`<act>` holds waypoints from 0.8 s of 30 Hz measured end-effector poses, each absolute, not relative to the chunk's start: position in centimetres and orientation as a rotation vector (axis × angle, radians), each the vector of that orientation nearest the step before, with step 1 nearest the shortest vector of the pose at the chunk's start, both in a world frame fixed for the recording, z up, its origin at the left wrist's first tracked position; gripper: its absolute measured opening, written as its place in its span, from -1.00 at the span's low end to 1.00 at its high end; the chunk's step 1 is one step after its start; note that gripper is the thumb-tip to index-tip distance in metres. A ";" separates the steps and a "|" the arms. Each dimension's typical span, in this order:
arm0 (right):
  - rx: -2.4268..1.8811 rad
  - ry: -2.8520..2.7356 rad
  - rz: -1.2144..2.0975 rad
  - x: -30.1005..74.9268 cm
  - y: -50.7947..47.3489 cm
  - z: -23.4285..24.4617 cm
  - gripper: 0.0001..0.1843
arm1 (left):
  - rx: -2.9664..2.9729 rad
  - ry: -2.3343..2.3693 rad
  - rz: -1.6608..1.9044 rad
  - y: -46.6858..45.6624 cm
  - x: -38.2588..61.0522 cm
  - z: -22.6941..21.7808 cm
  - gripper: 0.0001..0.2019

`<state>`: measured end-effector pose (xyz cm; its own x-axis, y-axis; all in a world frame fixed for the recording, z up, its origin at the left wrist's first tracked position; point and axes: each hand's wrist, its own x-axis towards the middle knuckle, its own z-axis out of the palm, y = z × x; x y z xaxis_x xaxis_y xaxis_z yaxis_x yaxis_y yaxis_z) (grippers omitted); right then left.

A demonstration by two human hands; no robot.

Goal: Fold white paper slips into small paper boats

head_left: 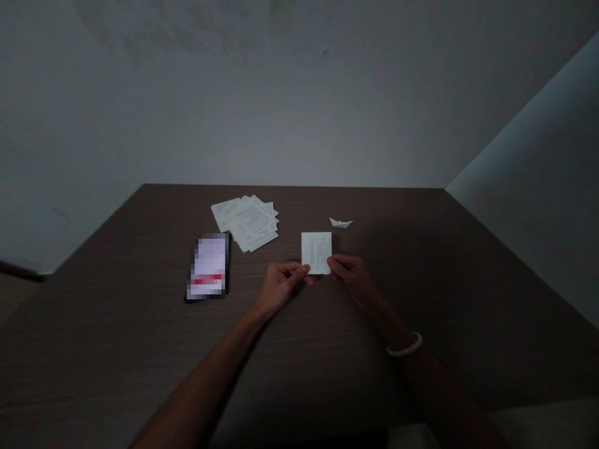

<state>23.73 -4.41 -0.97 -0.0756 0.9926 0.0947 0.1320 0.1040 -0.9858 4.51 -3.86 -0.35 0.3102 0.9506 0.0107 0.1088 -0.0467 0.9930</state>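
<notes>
"Paper square (316, 249): where is it sitting?"
"Over the table (290, 374), the left hand (281, 284) pinching its near left corner, the right hand (353, 274) its right edge. It's probably feeling light and creasing easily, so the edges are suiting a grip best."
"What's standing around it?"
"Sheets (250, 224) are lying to the left, a phone (208, 265) is resting nearer the person, and a paper boat (341, 224) is sitting closest, just beyond its far right corner."
</notes>
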 end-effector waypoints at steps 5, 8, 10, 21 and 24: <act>-1.201 -1.360 1.145 23.7 -4.5 -0.9 -0.60 | 1.459 1.000 0.897 -3.9 4.5 -0.4 -0.58; -1.253 -1.316 1.105 23.4 -4.7 -0.4 -0.63 | 1.451 1.016 0.894 -3.9 4.6 -0.3 -0.57; -1.285 -1.287 1.077 23.2 -4.8 -0.3 -0.66 | 1.444 1.018 0.906 -3.9 4.7 -0.3 -0.57; -1.385 -1.359 0.972 23.4 -4.7 -0.9 -0.74 | 1.480 1.100 0.975 -3.9 4.8 -1.1 -0.59; -1.401 -1.476 0.999 23.8 -4.7 -0.8 -0.75 | 1.415 1.146 1.113 -3.4 4.5 -1.3 -0.70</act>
<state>23.84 -4.73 -0.77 -0.0142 0.9985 0.0522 0.3221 0.0540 -0.9451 4.54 -3.40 -1.25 0.1409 0.9871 0.0766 0.1052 -0.0918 0.9902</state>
